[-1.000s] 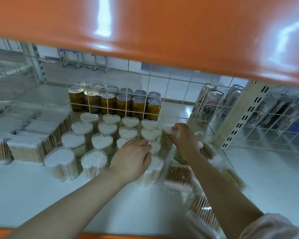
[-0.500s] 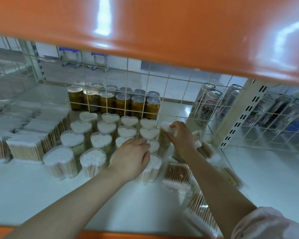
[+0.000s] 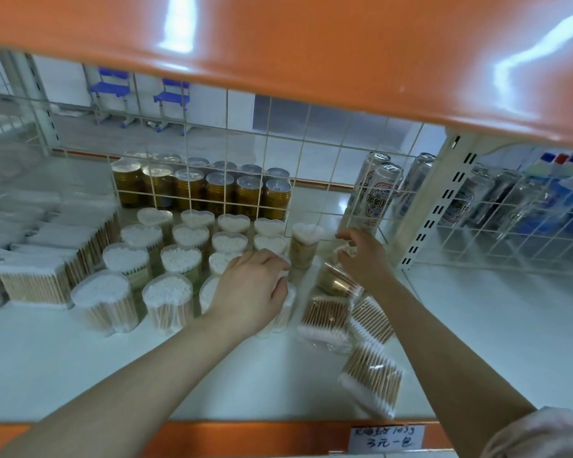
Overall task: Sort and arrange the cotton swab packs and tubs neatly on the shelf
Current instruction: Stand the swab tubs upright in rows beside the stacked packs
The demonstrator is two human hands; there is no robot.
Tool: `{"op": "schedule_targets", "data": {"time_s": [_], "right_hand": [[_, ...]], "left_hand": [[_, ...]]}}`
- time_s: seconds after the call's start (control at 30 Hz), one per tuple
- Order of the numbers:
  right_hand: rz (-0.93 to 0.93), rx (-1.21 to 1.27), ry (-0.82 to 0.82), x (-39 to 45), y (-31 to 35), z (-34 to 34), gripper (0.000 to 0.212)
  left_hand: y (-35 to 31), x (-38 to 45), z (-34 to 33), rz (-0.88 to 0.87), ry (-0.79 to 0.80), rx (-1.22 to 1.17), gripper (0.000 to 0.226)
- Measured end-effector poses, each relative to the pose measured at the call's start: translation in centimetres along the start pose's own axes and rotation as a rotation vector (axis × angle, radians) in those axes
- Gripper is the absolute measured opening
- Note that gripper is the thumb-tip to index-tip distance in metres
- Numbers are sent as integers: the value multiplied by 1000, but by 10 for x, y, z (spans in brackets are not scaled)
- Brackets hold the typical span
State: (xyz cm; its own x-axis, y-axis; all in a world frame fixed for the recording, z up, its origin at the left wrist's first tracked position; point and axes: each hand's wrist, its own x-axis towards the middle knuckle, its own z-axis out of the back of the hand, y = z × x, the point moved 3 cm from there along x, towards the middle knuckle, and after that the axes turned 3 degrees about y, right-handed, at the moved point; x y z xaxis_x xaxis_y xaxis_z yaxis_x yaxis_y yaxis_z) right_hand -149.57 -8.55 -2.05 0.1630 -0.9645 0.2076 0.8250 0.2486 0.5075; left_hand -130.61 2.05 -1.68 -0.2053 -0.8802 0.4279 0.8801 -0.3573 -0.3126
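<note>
White shelf [image 3: 80, 375] fills the view beneath an orange upper shelf edge [image 3: 311, 44], with a wire grid back panel [image 3: 245, 153] at 12 o'clock. Beyond the grid stand amber cans [image 3: 205, 190] in rows and tall drink cans [image 3: 377, 190] toward 1 o'clock. At 9 o'clock, flat cotton swab packs [image 3: 33, 282] sit stacked in rows. Just beside them, toward the centre, heart-shaped cotton swab tubs [image 3: 166, 269] stand upright in ordered rows. One more tub [image 3: 306, 241] stands upright at the right end of the back rows, just beside the grid. At 4 o'clock, loose swab packs [image 3: 371, 375] lie scattered and tilted on the shelf, one near the front lip. A tub lying on its side [image 3: 336, 280] rests among them, under the right wrist. The person's left hand [image 3: 252, 292] rests palm down, fingers curled, on top of the front-row tub at the right end of the group. The right hand [image 3: 361, 256] hovers with fingers loosely spread just right of the upright end tub, touching nothing that can be seen clearly. A handwritten price label [image 3: 386, 438] sits on the orange front edge at 5 o'clock.
</note>
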Motion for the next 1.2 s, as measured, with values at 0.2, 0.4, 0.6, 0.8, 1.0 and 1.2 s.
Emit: {"op": "schedule_targets", "data": {"time_s": [0.2, 0.4, 0.6, 0.8, 1.0, 1.2], "right_hand": [[-2, -45, 16, -26, -5, 8, 28], [-1, -82, 62, -54, -8, 14, 26], [41, -22, 158, -82, -7, 16, 26], [101, -84, 416, -102, -4, 9, 55], [208, -267, 413, -109, 2, -1, 60], [234, -353, 395, -108, 5, -14, 57]], "left_hand": [[-16, -9, 2, -49, -2, -45, 36], [-30, -24, -1, -104, 86, -105, 38], [-43, -41, -5, -105, 128, -93, 38], [-34, -56, -8, -80, 160, -99, 34], [-22, -71, -7, -19, 170, -95, 26], [-14, -76, -2, 2, 132, -81, 24]]}}
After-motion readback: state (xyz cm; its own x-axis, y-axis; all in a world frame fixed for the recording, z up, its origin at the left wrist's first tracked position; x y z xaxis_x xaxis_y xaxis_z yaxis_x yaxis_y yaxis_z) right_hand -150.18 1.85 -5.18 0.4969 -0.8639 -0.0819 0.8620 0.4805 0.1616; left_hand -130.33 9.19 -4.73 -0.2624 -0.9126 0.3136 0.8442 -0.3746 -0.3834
